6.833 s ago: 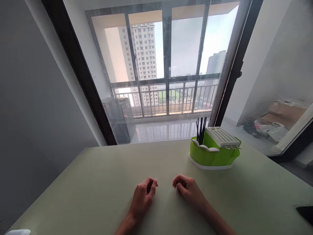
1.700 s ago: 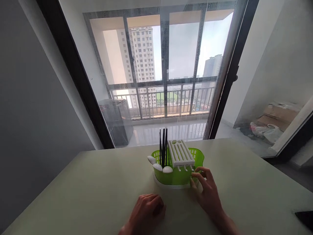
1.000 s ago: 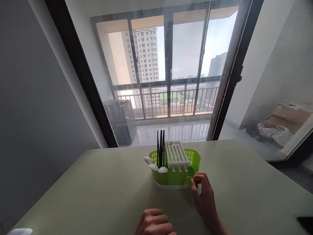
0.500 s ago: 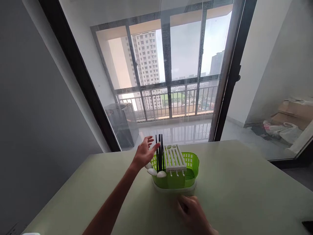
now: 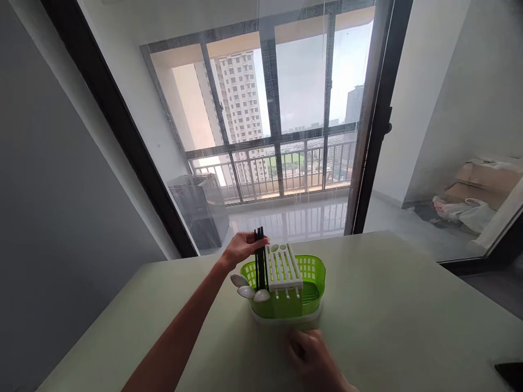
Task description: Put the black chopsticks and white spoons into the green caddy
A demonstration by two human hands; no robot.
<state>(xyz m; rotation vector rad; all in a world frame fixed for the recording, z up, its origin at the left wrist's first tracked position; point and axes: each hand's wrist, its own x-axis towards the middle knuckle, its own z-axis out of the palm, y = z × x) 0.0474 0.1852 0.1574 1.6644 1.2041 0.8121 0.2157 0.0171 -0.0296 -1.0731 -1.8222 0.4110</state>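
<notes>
A green plastic cutlery holder (image 5: 288, 308) with a white base stands on the table in front of me. Several black chopsticks (image 5: 261, 272) stand upright in its left part, and my left hand (image 5: 242, 247) has its thumb and fingers closed around their upper ends. White spoons (image 5: 245, 292) hang over the holder's left rim. A white slotted rack (image 5: 283, 265) with small hooks sits over the middle, and the right compartment shows a ribbed floor. My right hand (image 5: 311, 351) rests curled on the table just in front of the holder, slightly blurred, with nothing visible in it.
The pale green table (image 5: 388, 316) stretches to both sides. A dark object (image 5: 509, 373) lies at its right edge. Beyond stand a glass door with a dark frame (image 5: 373, 125), a grey appliance (image 5: 200, 209) at left, and cardboard boxes (image 5: 486, 182) with plastic bags at right.
The holder has come from the right to the middle of the table. My right hand has left its side and curled in front; my left hand has reached up and closed on the chopsticks.
</notes>
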